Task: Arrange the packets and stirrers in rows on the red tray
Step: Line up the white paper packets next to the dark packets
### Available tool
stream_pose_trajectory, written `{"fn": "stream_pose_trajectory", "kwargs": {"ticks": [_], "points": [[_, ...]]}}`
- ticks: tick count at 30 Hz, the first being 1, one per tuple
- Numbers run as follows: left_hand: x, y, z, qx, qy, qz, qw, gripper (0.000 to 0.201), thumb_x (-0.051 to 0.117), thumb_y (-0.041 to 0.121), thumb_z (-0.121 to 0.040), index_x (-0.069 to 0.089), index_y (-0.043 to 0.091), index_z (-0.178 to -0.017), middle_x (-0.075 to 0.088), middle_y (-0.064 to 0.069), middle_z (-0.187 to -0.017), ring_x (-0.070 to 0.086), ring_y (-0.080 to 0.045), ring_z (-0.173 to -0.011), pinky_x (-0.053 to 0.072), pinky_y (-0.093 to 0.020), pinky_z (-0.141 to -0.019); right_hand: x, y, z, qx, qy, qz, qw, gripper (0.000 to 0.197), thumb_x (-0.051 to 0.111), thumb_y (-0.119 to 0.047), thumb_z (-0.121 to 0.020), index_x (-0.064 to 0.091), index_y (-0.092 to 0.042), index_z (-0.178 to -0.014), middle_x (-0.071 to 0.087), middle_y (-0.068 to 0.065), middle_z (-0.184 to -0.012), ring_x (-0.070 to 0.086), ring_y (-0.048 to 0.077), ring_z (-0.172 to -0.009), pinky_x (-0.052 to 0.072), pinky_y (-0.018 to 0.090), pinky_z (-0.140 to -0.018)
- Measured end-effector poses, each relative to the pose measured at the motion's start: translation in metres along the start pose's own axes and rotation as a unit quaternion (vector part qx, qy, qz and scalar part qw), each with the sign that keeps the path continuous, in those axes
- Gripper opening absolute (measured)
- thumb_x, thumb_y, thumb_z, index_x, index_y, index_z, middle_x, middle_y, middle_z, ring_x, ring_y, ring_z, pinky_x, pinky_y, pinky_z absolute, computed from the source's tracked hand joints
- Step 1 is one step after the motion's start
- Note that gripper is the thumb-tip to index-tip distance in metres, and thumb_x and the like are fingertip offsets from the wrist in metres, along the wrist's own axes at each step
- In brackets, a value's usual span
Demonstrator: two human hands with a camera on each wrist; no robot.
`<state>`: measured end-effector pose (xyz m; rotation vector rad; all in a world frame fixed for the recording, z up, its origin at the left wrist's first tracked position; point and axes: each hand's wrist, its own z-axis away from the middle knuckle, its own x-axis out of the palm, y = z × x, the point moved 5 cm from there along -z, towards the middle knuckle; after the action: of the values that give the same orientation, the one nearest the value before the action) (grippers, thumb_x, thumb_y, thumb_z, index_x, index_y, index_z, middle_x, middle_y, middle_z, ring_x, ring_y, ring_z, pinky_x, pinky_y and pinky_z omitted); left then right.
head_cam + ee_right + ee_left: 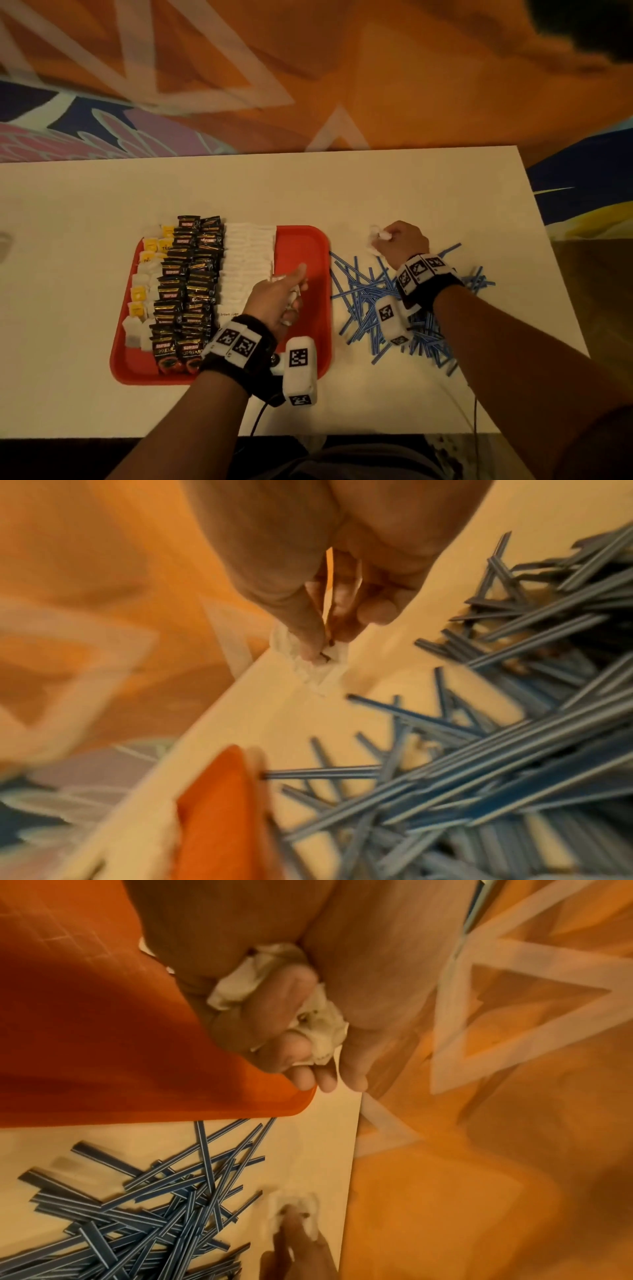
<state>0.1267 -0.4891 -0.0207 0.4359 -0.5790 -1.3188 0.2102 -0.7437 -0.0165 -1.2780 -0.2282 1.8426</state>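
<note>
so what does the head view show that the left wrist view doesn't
Only the head view shows the rows of black packets, yellow-tagged tea bags and white sachets on the red tray. Only the left wrist view shows the left hand from below, its fingers curled round crumpled white packets. Both show the blue stirrers piled on the table.

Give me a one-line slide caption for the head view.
Left hand holds white packets over the red tray; right hand pinches more beside loose blue stirrers.
</note>
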Motion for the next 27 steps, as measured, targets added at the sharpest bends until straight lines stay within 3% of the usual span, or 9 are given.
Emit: {"fn": "stream_pose_trajectory", "kwargs": {"ticks": [2,4,6,9,12,16,21,24,27], "points": [[0.004,0.007,0.006,0.027,0.002,-0.013,1.000,0.051,0.090,0.061,-0.045,0.073,0.021,-0.072,0.059,-0.003,-0.071,0.040,-0.014,-0.050,0.023,-0.019,-0.039,0.008,-0.018,0.020,0.006,-0.035,-0.134,0.990,0.020,0.076,-0.020,-0.082,0.063,-0.017,-0.097,0.069,0.000,-0.085,0.063,0.015,-0.068,0.046,0.023,-0.061],[0.009,0.017,0.015,0.054,0.011,-0.026,0.998,0.048,0.087,0.053,-0.056,0.074,0.020,-0.088,0.058,-0.003,-0.066,0.040,-0.014,-0.049,0.024,-0.021,-0.042,0.020,-0.036,0.043,0.006,-0.083,-0.252,0.964,0.023,0.078,-0.008,-0.079,0.065,-0.008,-0.098,0.073,0.010,-0.083,0.067,0.021,-0.067,0.049,0.029,-0.060],[0.010,0.026,0.025,0.087,0.018,-0.041,0.995,0.036,0.084,0.043,-0.072,0.074,0.016,-0.095,0.053,0.000,-0.057,0.039,-0.014,-0.045,0.027,-0.022,-0.041,0.030,-0.054,0.069,-0.017,-0.112,-0.302,0.947,0.017,0.077,-0.001,-0.079,0.066,-0.004,-0.091,0.072,0.014,-0.077,0.065,0.026,-0.068,0.049,0.033,-0.059],[0.001,0.038,0.038,0.133,0.020,-0.046,0.990,0.017,0.078,0.031,-0.085,0.072,0.021,-0.073,0.050,-0.001,-0.051,0.039,-0.014,-0.044,0.027,-0.021,-0.040,0.042,-0.077,0.103,-0.040,-0.130,-0.328,0.935,0.018,0.077,0.000,-0.079,0.066,-0.004,-0.093,0.072,0.022,-0.084,0.065,0.026,-0.070,0.052,0.034,-0.063],[-0.022,0.046,0.046,0.166,0.019,-0.056,0.984,0.032,0.075,0.024,-0.088,0.068,0.025,-0.056,0.053,-0.001,-0.051,0.043,-0.016,-0.047,0.027,-0.020,-0.041,0.054,-0.093,0.130,-0.038,-0.148,-0.343,0.927,0.019,0.073,0.000,-0.083,0.067,-0.004,-0.100,0.071,0.019,-0.086,0.066,0.022,-0.068,0.051,0.028,-0.057],[-0.052,0.056,0.063,0.198,-0.019,-0.099,0.975,0.019,0.074,0.020,-0.088,0.069,0.018,-0.070,0.056,-0.007,-0.062,0.045,-0.015,-0.049,0.027,-0.019,-0.038,0.072,-0.108,0.155,-0.005,-0.153,-0.392,0.907,0.010,0.069,-0.015,-0.090,0.069,-0.007,-0.097,0.069,0.008,-0.084,0.065,0.015,-0.063,0.048,0.026,-0.054],[-0.093,0.058,0.074,0.212,-0.030,-0.120,0.969,0.016,0.073,0.015,-0.089,0.069,0.016,-0.074,0.058,-0.010,-0.066,0.047,-0.015,-0.048,0.029,-0.020,-0.039,0.107,-0.122,0.182,0.055,-0.162,-0.454,0.874,0.021,0.061,-0.025,-0.095,0.068,-0.006,-0.100,0.069,0.004,-0.079,0.065,0.013,-0.062,0.051,0.027,-0.054],[-0.115,0.056,0.077,0.197,-0.029,-0.090,0.976,0.008,0.074,0.019,-0.089,0.070,0.013,-0.092,0.063,-0.004,-0.069,0.050,-0.013,-0.049,0.031,-0.020,-0.040,0.129,-0.128,0.194,0.056,-0.153,-0.454,0.876,0.030,0.061,-0.026,-0.096,0.065,-0.002,-0.112,0.070,0.009,-0.092,0.067,0.018,-0.067,0.052,0.027,-0.056],[-0.135,0.052,0.078,0.184,-0.002,-0.062,0.981,0.017,0.074,0.032,-0.088,0.070,0.015,-0.088,0.065,0.000,-0.069,0.054,-0.014,-0.050,0.033,-0.021,-0.041,0.148,-0.130,0.203,0.054,-0.146,-0.460,0.874,0.031,0.063,-0.025,-0.094,0.063,-0.001,-0.113,0.068,0.014,-0.101,0.068,0.023,-0.072,0.052,0.027,-0.055]]}}
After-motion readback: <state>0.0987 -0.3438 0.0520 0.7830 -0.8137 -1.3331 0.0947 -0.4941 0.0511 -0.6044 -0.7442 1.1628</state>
